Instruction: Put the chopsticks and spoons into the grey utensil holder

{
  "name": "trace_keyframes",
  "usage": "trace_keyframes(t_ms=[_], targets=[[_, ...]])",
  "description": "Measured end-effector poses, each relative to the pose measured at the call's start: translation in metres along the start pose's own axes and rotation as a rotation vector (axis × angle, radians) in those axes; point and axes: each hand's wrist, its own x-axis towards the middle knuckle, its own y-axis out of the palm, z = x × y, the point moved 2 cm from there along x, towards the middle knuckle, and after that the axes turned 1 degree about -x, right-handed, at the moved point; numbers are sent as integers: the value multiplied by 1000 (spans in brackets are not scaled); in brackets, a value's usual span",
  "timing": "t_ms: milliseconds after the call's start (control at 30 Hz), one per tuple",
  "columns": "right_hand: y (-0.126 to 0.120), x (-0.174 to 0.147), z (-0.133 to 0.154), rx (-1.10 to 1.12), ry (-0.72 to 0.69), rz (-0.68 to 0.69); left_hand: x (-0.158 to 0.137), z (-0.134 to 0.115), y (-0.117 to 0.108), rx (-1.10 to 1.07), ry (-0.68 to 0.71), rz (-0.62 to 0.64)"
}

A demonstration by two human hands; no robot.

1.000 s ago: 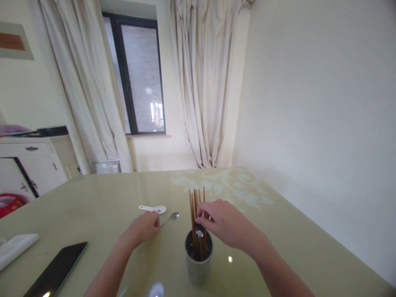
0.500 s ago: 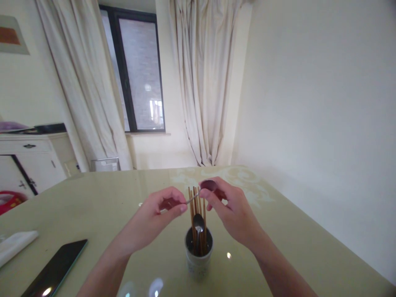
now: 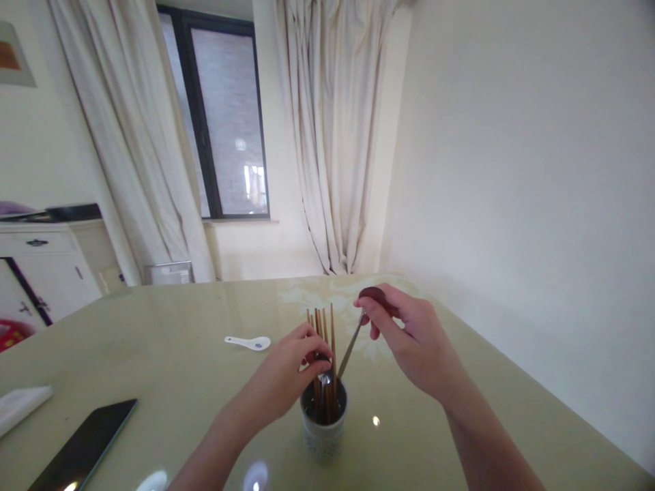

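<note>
Metal shows between the fingertips of the right hand [image 3: 417,337]: they are pinched shut on the bowl end of a spoon [image 3: 352,349], held up above the table. The spoon's handle slants down and to the left from that pinch, and its lower end reaches the rim of the cup [image 3: 323,429], just beside the chopsticks [image 3: 324,341]. Whether the tip has passed inside the cup cannot be told.

At the cup's mouth the left hand [image 3: 291,372] is curled, its fingertips closed in against the chopsticks and around a second spoon [image 3: 324,376] whose shiny end shows just below them. How firmly it grips either one is not clear.

The cup is pale and speckled, standing upright on the table [image 3: 168,368], near the person's edge and between the two forearms. The brown chopsticks stand in it as a loose bundle, their tops rising above the left fingers.

Farther out on the glossy yellow-green table, a white ceramic spoon [image 3: 249,341] lies flat to the left of the cup, well apart from both hands. A dark phone [image 3: 84,447] lies face up near the lower left corner, with a folded white cloth [image 3: 20,406] beside it at the edge. Behind the table hang pale curtains [image 3: 332,136] on either side of a dark-framed window [image 3: 225,123], and a white cabinet [image 3: 41,266] stands at the left.
</note>
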Motion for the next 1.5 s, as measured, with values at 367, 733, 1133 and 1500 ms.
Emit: trace_keyframes(t_ms=[367, 733, 1133, 1500], targets=[[31, 10, -18, -226, 76, 345, -12, -4, -28, 179, -91, 46], [41, 7, -31, -433, 131, 474, -10, 111, -66, 338, -298, -111], [40, 7, -38, -523, 124, 494, -27, 191, -36, 655, -565, -111], [23, 9, -23, -277, 75, 229, -8, 85, -72, 108, -174, -477]])
